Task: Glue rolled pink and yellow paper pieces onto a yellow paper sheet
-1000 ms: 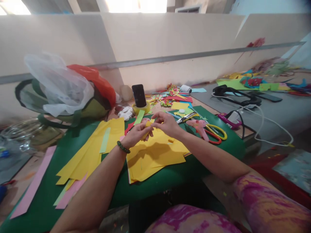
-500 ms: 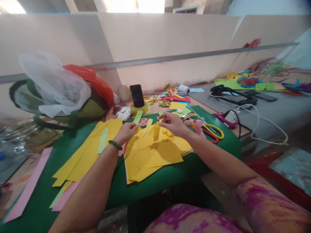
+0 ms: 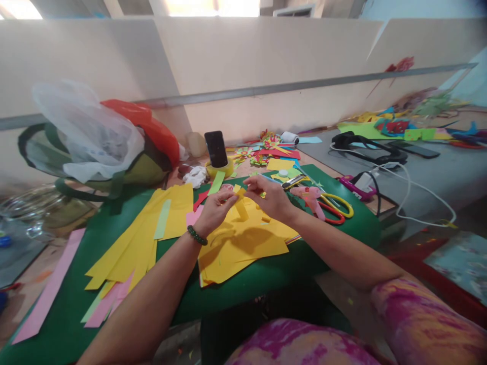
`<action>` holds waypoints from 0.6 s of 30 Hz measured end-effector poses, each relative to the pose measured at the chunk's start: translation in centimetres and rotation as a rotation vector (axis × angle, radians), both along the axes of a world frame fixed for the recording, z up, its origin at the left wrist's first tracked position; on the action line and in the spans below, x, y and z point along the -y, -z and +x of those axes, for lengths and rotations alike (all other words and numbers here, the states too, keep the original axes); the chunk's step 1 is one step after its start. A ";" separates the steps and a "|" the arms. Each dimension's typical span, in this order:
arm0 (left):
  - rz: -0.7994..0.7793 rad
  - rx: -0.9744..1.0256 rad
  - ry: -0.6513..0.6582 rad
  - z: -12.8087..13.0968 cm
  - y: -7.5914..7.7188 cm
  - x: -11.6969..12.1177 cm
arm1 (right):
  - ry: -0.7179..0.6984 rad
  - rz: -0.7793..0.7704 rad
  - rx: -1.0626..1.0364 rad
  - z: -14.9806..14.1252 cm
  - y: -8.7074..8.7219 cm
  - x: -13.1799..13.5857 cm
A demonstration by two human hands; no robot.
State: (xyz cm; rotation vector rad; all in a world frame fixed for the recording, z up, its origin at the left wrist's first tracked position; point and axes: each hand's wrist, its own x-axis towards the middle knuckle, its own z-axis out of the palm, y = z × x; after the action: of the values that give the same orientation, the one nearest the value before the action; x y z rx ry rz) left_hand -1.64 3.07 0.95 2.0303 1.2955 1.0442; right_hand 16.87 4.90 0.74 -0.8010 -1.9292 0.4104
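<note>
My left hand (image 3: 216,210), with a dark green bead bracelet at the wrist, is closed with its fingertips pinching the top of a yellow paper strip (image 3: 241,209). My right hand (image 3: 273,200) meets it from the other side, thumb and fingers pinched at the same strip's upper end. The strip hangs over a stack of yellow paper sheets (image 3: 247,243), on which both hands cast shadows. A light green paper strip (image 3: 216,182) lies just beyond my left hand. Small yellow paper pieces (image 3: 266,219) sit below my right hand.
Right of the stack lie a pink glue gun (image 3: 310,196), scissors (image 3: 342,205) and a cutter knife (image 3: 292,182). Long yellow strips (image 3: 140,233) spread on the left of the green surface (image 3: 182,299). A phone (image 3: 216,147) stands in a tape roll (image 3: 221,170) behind.
My left hand has moved right and a little towards me, joining my right hand at the yellow strip. The right hand has shifted slightly left.
</note>
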 end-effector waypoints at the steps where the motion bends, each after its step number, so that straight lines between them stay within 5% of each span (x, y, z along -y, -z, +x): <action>1: 0.020 -0.008 -0.038 -0.1 -0.2 0.0 | 0.015 0.018 0.007 0.0 -0.1 0.2; 6: 0.368 0.041 -0.412 -1.8 -1.7 -0.3 | 0.117 0.213 0.032 2.3 -1.3 3.2; 8: 0.336 0.168 -0.465 -2.3 -2.3 -0.3 | 0.161 0.354 0.030 4.4 -1.2 4.7; 11: -0.052 0.265 -0.232 -1.7 -2.6 0.3 | 0.352 0.362 -0.057 8.4 0.2 6.3; 13: -0.383 0.143 0.023 -0.4 -2.4 1.1 | 0.568 0.197 -0.038 11.0 1.5 6.9; 16: -0.678 -0.034 0.180 1.7 -1.3 2.1 | 0.818 -0.132 0.134 13.3 3.0 7.3; 18: -0.803 -0.110 0.231 2.4 -0.4 2.3 | 0.848 -0.311 0.248 13.7 3.3 7.1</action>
State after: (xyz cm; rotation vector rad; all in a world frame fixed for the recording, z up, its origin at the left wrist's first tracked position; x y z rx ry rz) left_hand 0.78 0.79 1.36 1.5604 1.2237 0.2291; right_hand 30.53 -2.23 -2.61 -1.8335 -1.5621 0.0816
